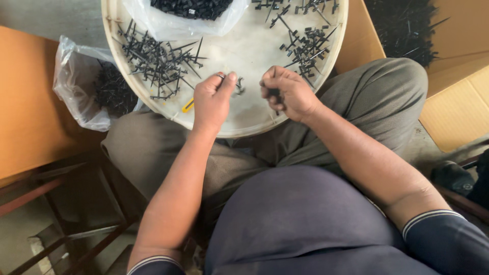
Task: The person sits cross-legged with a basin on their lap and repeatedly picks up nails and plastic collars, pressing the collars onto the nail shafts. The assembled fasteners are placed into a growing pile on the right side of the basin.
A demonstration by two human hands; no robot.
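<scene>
A round white tray (254, 125) rests on my lap. My left hand (211, 99) sits over its near edge, fingers pinched on a small black plastic part (239, 86). My right hand (288, 92) is closed around another thin black part (276, 97), just to the right. A pile of black spiked plastic pieces (160, 61) lies on the tray's left side. A second, smaller pile (308, 46) lies on the right. A small yellow piece (188, 106) lies beside my left wrist.
A clear bag of small black parts (191, 10) sits at the tray's far side. Another clear bag with black parts (94, 84) lies left of my knee. An open cardboard box (448, 86) of black pieces stands at right. An orange board (28, 102) is at left.
</scene>
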